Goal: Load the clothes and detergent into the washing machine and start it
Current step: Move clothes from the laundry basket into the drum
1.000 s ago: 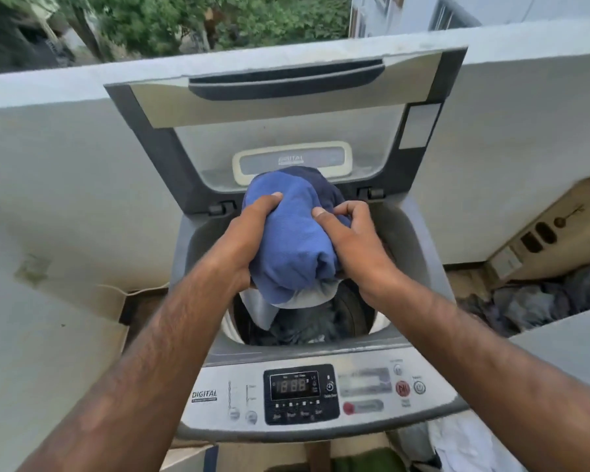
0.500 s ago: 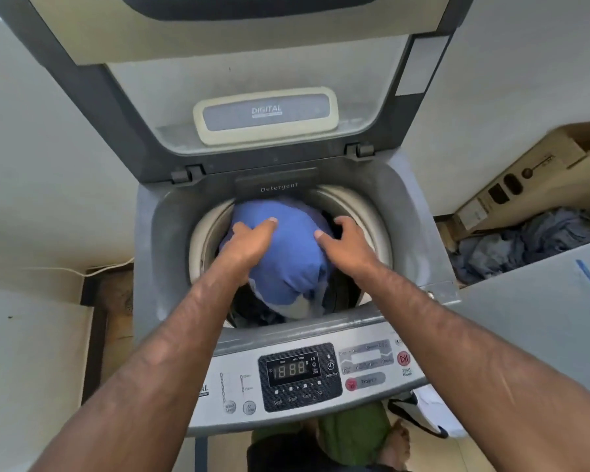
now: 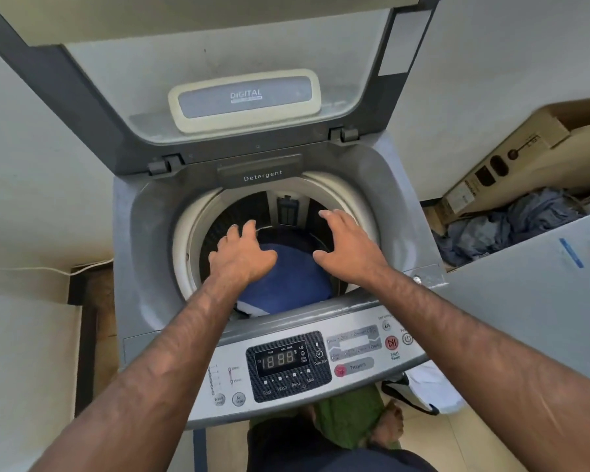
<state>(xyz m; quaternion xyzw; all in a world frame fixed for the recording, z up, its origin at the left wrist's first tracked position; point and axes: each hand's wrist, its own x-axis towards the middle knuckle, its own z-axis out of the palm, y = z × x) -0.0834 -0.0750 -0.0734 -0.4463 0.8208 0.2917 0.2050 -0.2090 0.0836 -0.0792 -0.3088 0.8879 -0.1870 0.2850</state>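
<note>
Both hands have let go of the rolled blue cloth bundle (image 3: 286, 277) since half a sec ago, and it now lies lower, inside the drum of the grey top-loading washing machine (image 3: 143, 240), w/ a white edge showing at its near side; far left, a thin white cable (image 3: 48, 270) runs along the wall base; the machine's dark-framed clear lid (image 3: 82, 107) stands raised; left hand (image 3: 242, 257) is over the drum mouth, fingers spread and loose, gripping nothing, palm above the bundle's left part, contact unclear; dark Detergent drawer (image 3: 261, 172) sits at the drum's rear edge; right hand (image 3: 349, 248) likewise loose-fingered, holding nothing, just right of the bundle; silver control panel (image 3: 232, 366) at front, display lit, red Start/Pause button (image 3: 391, 343) near its right end; right of the machine, a brown cardboard box (image 3: 525, 155) w/ a heap of grey-blue clothes (image 3: 511, 226) below it.
</note>
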